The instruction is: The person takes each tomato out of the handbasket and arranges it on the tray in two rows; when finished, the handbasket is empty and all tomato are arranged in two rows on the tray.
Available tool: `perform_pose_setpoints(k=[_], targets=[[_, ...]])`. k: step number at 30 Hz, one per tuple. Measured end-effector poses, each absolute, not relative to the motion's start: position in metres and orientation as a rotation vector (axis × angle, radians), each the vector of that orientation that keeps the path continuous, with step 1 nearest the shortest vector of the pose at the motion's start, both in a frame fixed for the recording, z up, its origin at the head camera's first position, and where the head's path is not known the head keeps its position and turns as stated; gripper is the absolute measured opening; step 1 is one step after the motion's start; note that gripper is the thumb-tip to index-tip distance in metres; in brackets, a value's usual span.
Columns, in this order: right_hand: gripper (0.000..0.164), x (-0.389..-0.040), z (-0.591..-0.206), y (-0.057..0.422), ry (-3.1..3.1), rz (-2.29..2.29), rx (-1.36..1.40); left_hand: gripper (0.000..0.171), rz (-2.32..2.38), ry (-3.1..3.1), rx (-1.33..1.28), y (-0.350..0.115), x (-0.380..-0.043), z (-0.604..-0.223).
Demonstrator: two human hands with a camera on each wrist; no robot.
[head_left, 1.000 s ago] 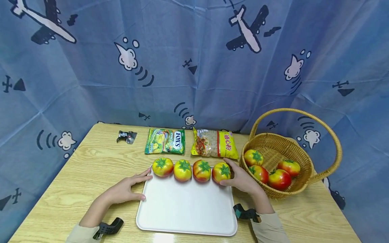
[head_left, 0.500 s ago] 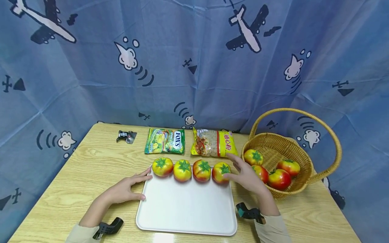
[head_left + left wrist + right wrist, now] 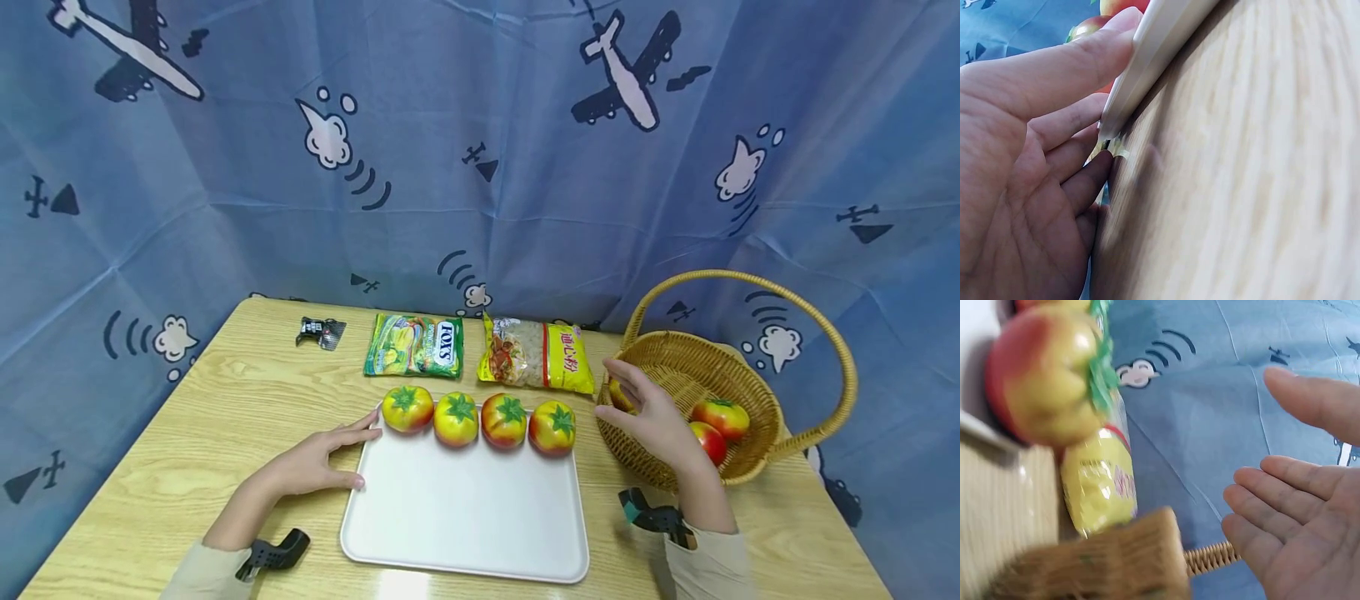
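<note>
A row of several red-and-yellow tomatoes [image 3: 552, 428] with green leafy tops lies along the far edge of a white tray [image 3: 465, 517]. My left hand [image 3: 311, 464] rests at the tray's left side, thumb and fingertips touching its edge; the left wrist view shows the thumb [image 3: 1119, 28] on the rim. Over the near-left rim of a wicker basket [image 3: 750, 375] hovers my right hand [image 3: 656, 414], fingers spread and holding nothing. More tomatoes [image 3: 722, 418] lie inside, partly hidden by that hand. In the right wrist view the palm [image 3: 1310, 531] is bare.
Behind the tray lie a green FOX'S candy bag [image 3: 415, 346] and a yellow-ended food bag [image 3: 536, 354]. A small black packet [image 3: 320, 332] is at the back left. The basket's tall handle [image 3: 817, 312] arches up at right. A blue curtain [image 3: 420, 167] hangs behind the table.
My right hand has let go of the rightmost tomato on the tray and moved right, over the basket. The left hand stays at the tray's edge. The head view has shifted slightly.
</note>
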State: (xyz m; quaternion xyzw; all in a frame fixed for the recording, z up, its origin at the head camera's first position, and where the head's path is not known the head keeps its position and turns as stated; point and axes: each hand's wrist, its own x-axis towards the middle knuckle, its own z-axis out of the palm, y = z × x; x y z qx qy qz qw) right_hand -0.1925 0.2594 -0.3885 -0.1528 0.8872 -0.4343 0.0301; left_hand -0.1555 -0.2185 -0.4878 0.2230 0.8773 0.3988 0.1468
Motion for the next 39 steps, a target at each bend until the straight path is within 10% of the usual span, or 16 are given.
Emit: perform_pose_setpoints(k=[17, 39], targets=[[0.075, -0.216, -0.339, 0.318, 2.729, -1.138, -0.411, 0.077, 1.180, 2.506, 0.638, -0.218, -0.157, -0.488], [0.064, -0.268, -0.376, 0.350, 2.439, -0.893, -0.524, 0.078, 1.142, 2.531, 0.661, -0.219, -0.156, -0.489]])
